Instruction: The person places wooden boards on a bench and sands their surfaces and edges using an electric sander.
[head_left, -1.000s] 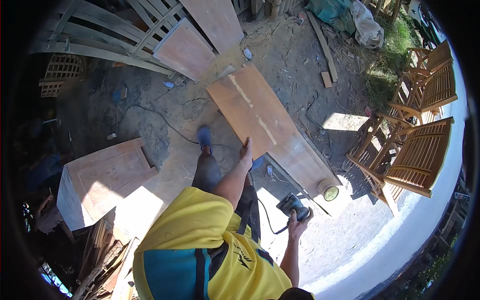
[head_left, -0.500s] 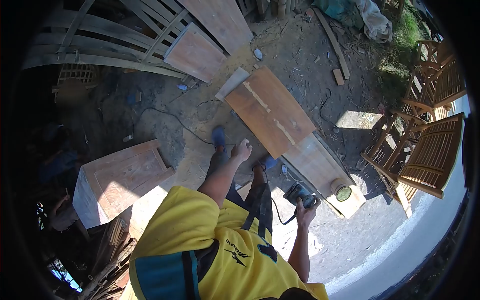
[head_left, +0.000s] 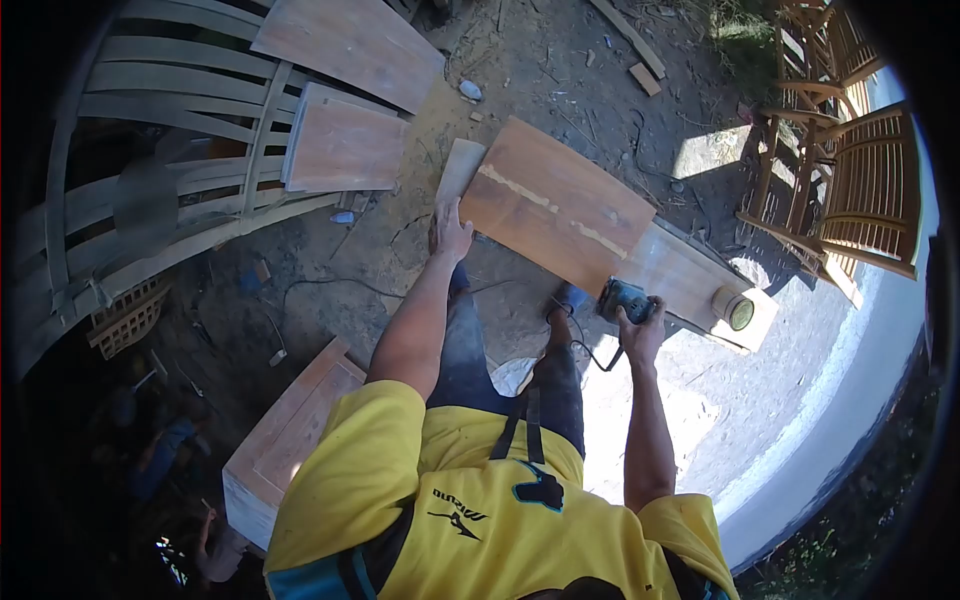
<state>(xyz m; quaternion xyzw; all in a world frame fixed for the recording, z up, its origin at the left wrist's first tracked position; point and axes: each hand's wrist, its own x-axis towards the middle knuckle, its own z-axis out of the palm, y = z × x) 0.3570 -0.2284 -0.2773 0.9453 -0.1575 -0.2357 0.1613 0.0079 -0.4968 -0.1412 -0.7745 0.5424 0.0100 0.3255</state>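
Observation:
My right hand is wrapped round a dark teal electric sander, held at the near right edge of a brown wooden panel. Its black cord loops down toward my legs. My left hand is by the panel's left end, fingers stretched out; nothing is visibly held, and whether it touches the panel is unclear. Two pale filler streaks run along the panel. Beneath it lies a longer, paler board, with a round can standing on its right end.
Wooden chairs stand at the right. Reddish boards lean on a slatted fence at the upper left. A wooden cabinet-like piece is at the lower left, near a person in shadow. A cable crosses the ground.
My left hand has reached forward and left to the panel's left end. My right hand has brought the sander up to the panel's near edge. The view has shifted.

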